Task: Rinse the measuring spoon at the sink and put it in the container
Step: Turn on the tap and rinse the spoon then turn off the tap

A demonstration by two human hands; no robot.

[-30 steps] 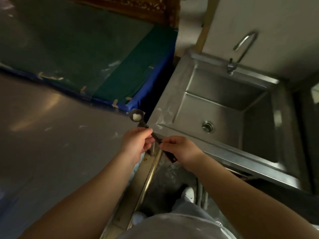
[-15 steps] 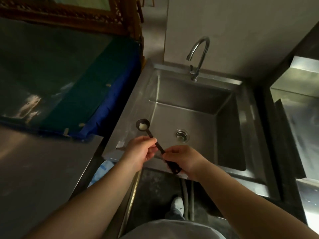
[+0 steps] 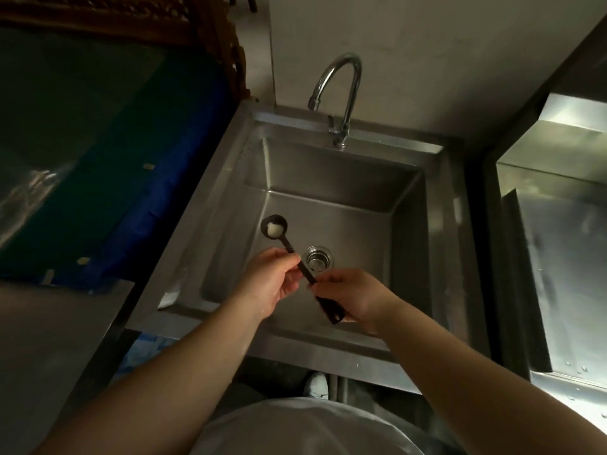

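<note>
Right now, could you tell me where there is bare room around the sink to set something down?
The basin floor is bare between the drain and the back wall under the faucet. The steel counter left of the sink is bare too. The near side is crowded: left hand and right hand hold the measuring spoon there.

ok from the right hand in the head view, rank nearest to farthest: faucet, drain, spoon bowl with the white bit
From the right hand:
1. Drain, just beyond it and slightly to its left on the sink floor.
2. Spoon bowl, farther left, past the left hand.
3. Faucet, at the sink's back edge.
</note>
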